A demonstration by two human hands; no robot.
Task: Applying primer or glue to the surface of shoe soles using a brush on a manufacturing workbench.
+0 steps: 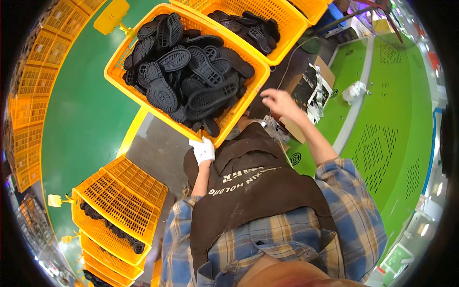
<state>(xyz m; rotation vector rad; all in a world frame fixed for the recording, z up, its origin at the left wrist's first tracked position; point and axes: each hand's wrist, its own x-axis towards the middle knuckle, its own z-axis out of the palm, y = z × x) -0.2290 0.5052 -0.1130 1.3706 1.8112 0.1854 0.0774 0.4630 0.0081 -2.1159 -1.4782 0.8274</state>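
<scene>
Yellow crate point(252, 93), heaped black shoe soles point(205, 67)

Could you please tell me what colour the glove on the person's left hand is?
The glove is white, showing best in the head view.

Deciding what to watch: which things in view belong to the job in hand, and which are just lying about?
In hand:
nearest yellow crate
black soles in it
gloved left hand, at the crate's near corner
bare right hand, near its side

Apparently just about:
cardboard box
crumpled white wad
yellow crates at lower left
</scene>
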